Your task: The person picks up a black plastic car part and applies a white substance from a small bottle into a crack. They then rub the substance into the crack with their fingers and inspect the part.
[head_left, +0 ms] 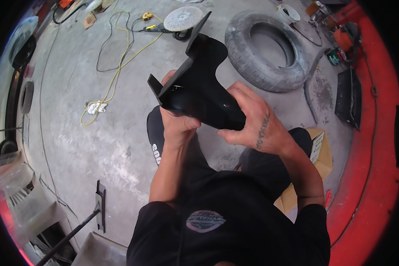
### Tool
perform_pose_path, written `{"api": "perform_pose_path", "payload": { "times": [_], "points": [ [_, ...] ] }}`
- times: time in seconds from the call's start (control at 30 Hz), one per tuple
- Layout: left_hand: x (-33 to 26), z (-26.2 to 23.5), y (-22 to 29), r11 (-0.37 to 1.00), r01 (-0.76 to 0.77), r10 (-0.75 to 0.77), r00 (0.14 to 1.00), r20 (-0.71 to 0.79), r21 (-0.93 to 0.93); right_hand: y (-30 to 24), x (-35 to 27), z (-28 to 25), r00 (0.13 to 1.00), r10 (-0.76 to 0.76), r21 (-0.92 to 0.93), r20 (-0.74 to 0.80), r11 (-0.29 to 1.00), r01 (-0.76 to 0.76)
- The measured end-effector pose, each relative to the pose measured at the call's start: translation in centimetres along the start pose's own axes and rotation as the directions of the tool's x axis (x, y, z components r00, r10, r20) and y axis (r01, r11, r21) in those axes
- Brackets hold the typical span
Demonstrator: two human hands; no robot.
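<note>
Both hands hold up a black moulded part (204, 88) with a smooth curved body and flat, thin flanges along its upper left side. I cannot tell its exact kind. My left hand (177, 122) grips its lower left end, the thumb in front and some fingers behind the part. On the right, my right hand (255, 119) is closed around the part's lower right end, thumb beneath and fingers over the top. The part is tilted, with its upper flange pointing away to the upper right. Small light marks show on its dark surface.
A worn tyre (268, 51) lies on the concrete floor beyond my hands. Left of it is a round disc on a power tool (181, 20), with a yellow cord (118, 71) trailing across the floor. A cardboard box (323, 155) sits by my right knee, near a red surface (372, 177).
</note>
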State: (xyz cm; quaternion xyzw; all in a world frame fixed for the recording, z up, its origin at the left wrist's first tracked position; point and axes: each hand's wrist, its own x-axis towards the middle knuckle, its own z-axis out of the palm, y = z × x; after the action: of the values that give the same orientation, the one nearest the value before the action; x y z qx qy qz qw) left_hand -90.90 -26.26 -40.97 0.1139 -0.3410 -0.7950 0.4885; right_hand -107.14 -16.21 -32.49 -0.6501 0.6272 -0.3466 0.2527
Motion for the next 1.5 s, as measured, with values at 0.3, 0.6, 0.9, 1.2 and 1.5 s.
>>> {"api": "perform_pose_path", "payload": {
  "times": [0.3,0.6,0.9,1.2,1.5],
  "points": [
    [-1.0,1.7,1.5,0.912,-0.275,0.214,0.952,0.22,0.303,1.1,-1.3,-0.4,0.958,-0.278,-0.026,-0.075,0.961,0.277],
    [-3.5,2.9,3.4,0.655,-0.644,0.255,0.682,0.686,0.396,2.4,-4.1,-0.5,0.833,-0.538,-0.181,-0.125,0.838,0.514],
    [-5.4,4.8,6.3,0.566,-0.746,0.277,0.572,0.772,0.35,1.4,-5.5,-1.1,0.741,-0.663,-0.305,-0.108,0.732,0.61],
    [-5.7,5.1,6.3,0.417,-0.854,0.323,0.459,0.828,0.31,2.0,-5.3,-0.7,0.659,-0.733,-0.357,-0.167,0.668,0.653],
    [-4.9,6.4,8.8,0.333,-0.876,0.111,0.405,0.907,0.35,2.4,-4.6,0.1,0.595,-0.757,-0.419,-0.27,0.649,0.635]
  ]
}}
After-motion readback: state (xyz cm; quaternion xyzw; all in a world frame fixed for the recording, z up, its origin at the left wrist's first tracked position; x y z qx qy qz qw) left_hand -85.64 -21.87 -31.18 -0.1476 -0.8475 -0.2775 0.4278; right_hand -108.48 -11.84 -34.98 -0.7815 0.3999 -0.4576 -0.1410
